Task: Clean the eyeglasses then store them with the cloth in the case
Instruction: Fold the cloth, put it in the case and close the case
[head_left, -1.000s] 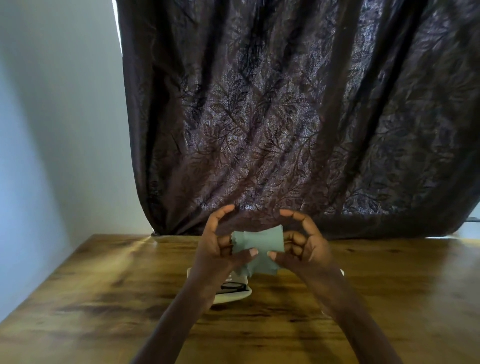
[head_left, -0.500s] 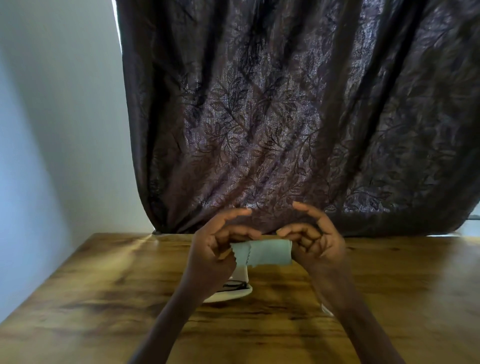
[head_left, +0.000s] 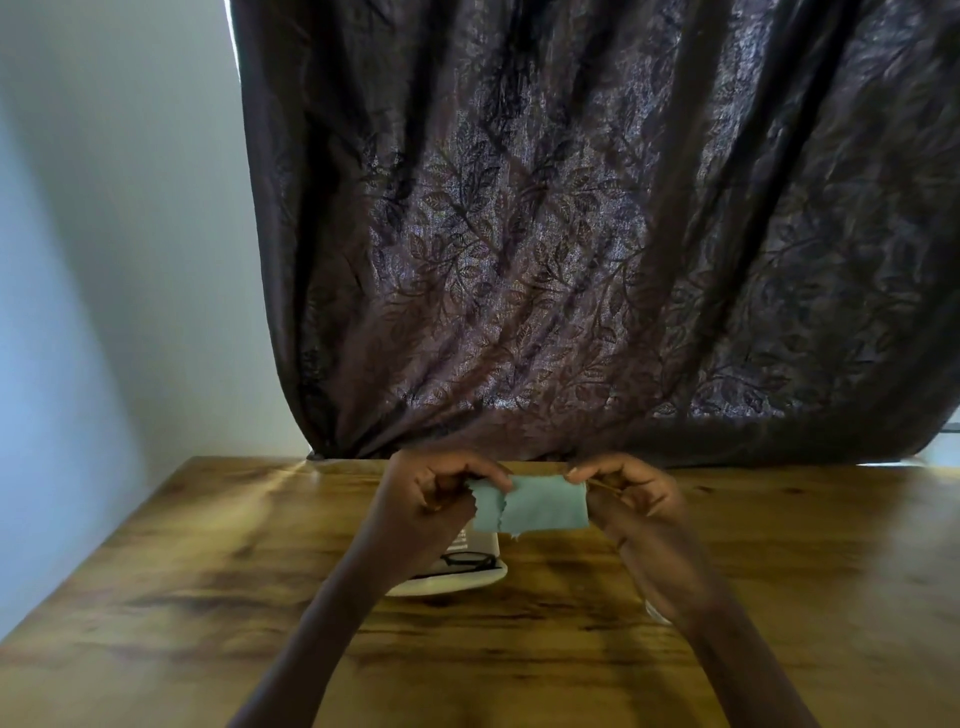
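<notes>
The cloth (head_left: 535, 504) is held above the table (head_left: 208, 571), each top corner pinched by the fingers (head_left: 483, 470) of the left hand (head_left: 426, 499) and the right hand (head_left: 628, 499). A second ago it was a taller square; now it is a shorter band (folded over, I judge), nearly ready to stow. Below it, the eyeglasses (head_left: 467, 560) already lie in the open white case (head_left: 467, 584).

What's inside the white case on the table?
Black eyeglasses lie in the open case. Its left part is hidden behind the left forearm; the cloth, held above, is not inside.
</notes>
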